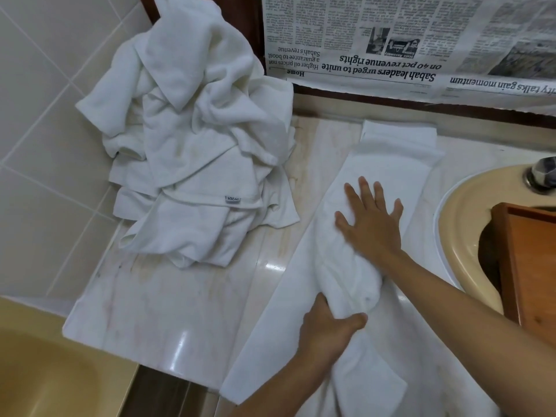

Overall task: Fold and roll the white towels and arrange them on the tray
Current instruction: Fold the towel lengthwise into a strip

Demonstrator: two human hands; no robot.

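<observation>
Towel [388,170] lies as a long folded strip on the marble tabletop [168,311], running on a slant from just below the newspaper [406,40] in the upper middle of the frame down to the bottom edge, right of centre. Its middle is gathered into a thick, loose roll or bunch lying along the strip, while the flat layer under it spreads wider on both sides.

The right hand [370,218] lies flat on the upper part of that bunch, fingers straight and spread, palm pressing down. The left hand [328,329] sits lower in the frame, fingers and thumb curled round the near end of the bunch and gripping it. The two hands are apart, one above the other along the strip.

A pile [192,145] of crumpled white towels fills the upper left of the tabletop, against the tiles [45,130], with a small grey label [232,199] showing on one hem. It lies near the strip but does not touch it.

At the right edge a wooden tray [523,266] rests over the beige sink [457,236]; only its corner shows. A metal tap [541,173] stands on the sink's rim above it. A yellow basin [45,371] fills the lower left corner.
</observation>
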